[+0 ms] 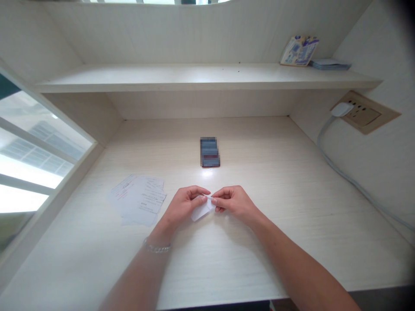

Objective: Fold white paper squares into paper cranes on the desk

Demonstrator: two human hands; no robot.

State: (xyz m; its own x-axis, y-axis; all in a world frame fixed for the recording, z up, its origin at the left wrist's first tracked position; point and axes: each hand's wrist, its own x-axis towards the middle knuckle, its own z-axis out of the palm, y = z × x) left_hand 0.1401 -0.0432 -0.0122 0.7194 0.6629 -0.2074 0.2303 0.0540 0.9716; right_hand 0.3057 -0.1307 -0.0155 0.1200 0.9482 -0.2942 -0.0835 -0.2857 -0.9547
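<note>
Small white paper (201, 211) low over the counter (275, 194), on the person's side of the dark flat block (209, 151), perhaps a phone, left hand (183, 203) grip pinched on the paper's top edge, right hand (235, 202) grip pinched alongside, fingertips nearly meeting, printed sheets (139, 199) left of and nearer than the block

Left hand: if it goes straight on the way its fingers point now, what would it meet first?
The left hand points to the right, so it would probably meet the fingertips of the right hand first, across the small white paper that both pinch. The gap between them looks very small.
</note>
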